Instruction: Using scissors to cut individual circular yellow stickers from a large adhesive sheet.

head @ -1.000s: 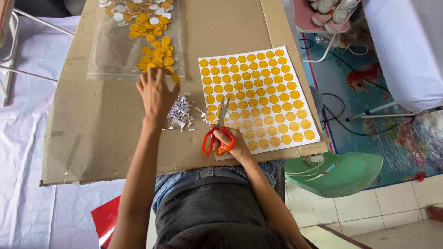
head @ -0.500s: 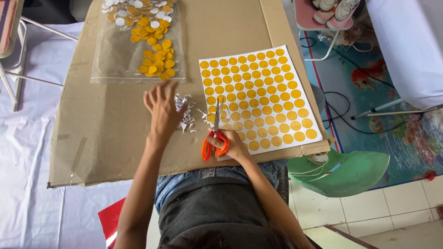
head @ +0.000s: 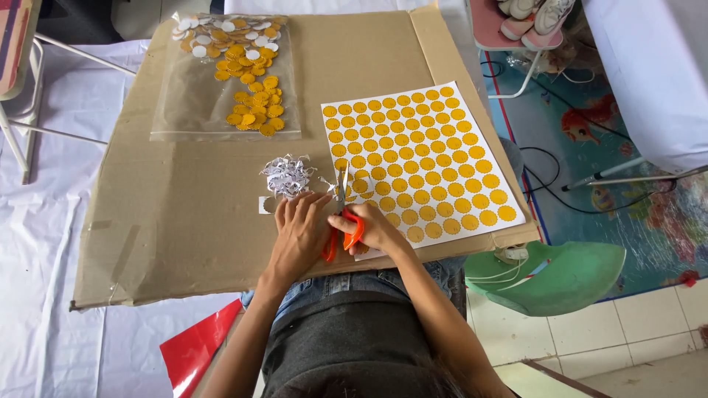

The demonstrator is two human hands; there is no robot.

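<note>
Head view, landmark: cardboard sheet [head: 199,221] lying flat across the person's lap.
R hand [head: 376,228]: at near edge of cardboard, grip clamped on orange-handled scissors [head: 341,221]; blades point away from body, tips at near-left corner of sticker sheet.
L hand [head: 299,232]: flat on cardboard just left of scissors, fingers [head: 306,203] spread, grip apart, holds nothing; fingertips close to the scrap pile.
Sticker sheet [head: 420,162]: white sheet w/ rows of orange scalloped rounds, on right half of cardboard, tilted a bit; near-left corner under R hand.
Scrap pile [head: 287,175]: small heap of white paper trimmings, mid cardboard, just beyond L hand. One small white offcut [head: 264,205] beside it, to the left.
Clear bag [head: 225,77]: far-left part of cardboard, holds loose cut orange + white rounds.
Off cardboard: red sheet [head: 195,346] below near-left edge; green plastic stool [head: 560,276] at near-right corner; white cloth [head: 44,221] to the left; patterned floor mat [head: 590,125] to the right.
</note>
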